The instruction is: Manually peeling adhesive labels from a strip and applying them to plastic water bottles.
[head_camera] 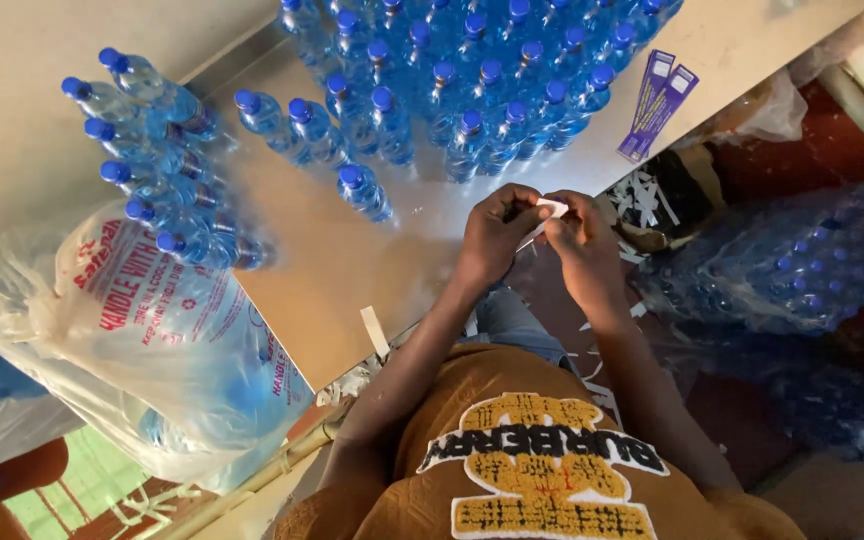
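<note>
My left hand [497, 232] and my right hand [580, 245] meet at the near edge of the pale table [332, 270]. Both pinch a small white paper strip [553, 208] between their fingertips. Just beyond the hands stand many clear water bottles with blue caps [482, 80], packed close together. A single bottle [364, 192] stands nearest, to the left of my left hand. Two purple label strips [658, 102] lie on the table to the upper right of my right hand.
A row of bottles [167, 190] lies at the table's left. Below it, a printed plastic bag [152, 340] holds more bottles. Shrink-wrapped bottle packs [782, 265] sit on the floor at the right. White paper scraps [644, 200] litter the floor under the hands.
</note>
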